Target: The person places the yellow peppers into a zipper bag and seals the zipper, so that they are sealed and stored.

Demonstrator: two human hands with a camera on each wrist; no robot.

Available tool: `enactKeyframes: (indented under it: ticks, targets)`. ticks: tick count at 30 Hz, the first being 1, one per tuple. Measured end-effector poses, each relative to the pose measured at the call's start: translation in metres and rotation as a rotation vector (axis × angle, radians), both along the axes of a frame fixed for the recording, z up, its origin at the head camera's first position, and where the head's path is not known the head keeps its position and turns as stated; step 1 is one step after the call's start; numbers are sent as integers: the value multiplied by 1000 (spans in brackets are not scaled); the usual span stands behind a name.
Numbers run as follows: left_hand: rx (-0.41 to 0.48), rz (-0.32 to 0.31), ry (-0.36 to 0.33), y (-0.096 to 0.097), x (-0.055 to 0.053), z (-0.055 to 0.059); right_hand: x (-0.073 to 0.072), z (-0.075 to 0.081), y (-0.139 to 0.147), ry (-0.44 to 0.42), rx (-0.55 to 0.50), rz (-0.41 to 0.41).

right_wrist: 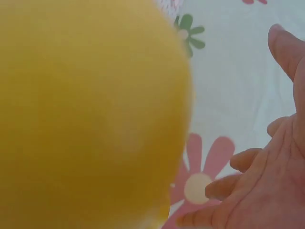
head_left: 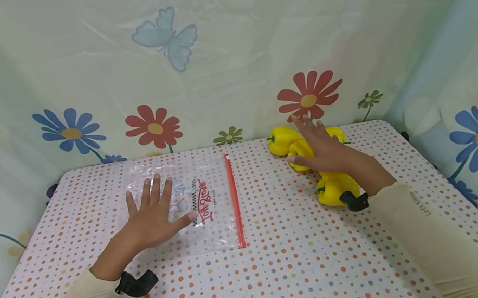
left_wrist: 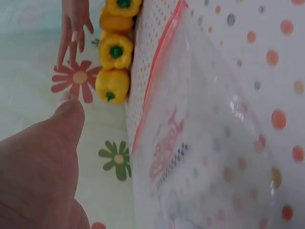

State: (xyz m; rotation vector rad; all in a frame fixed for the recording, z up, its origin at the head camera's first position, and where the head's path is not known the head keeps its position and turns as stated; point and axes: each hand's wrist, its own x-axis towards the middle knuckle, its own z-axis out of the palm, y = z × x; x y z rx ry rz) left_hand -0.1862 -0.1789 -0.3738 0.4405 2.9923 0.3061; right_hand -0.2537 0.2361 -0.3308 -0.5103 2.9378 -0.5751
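A clear zip bag with a red zip edge and red lettering lies flat on the left half of the table. Over it, my left hand is spread with straight fingers, holding nothing; the left wrist view shows its thumb above the bag. To the right, several yellow bell peppers with green stems sit in a group. My right hand reaches over them, fingers extended and apart, partly hiding some. In the right wrist view one pepper looms close beside the open palm.
The table has a white cloth with coloured dots. Behind it hangs a curtain printed with flowers and a butterfly, continuing along both sides. A small dark object shows at the table's far left corner.
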Motion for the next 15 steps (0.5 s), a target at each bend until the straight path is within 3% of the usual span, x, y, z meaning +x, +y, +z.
enactKeyframes:
  ticks: [5,15]
  targets:
    - [7,-54,35,9,14,-3,2,-6,-12,-14,-36,23]
    - [69,-167,27,28,35,-14,6,-19,-36,-54,-115,109]
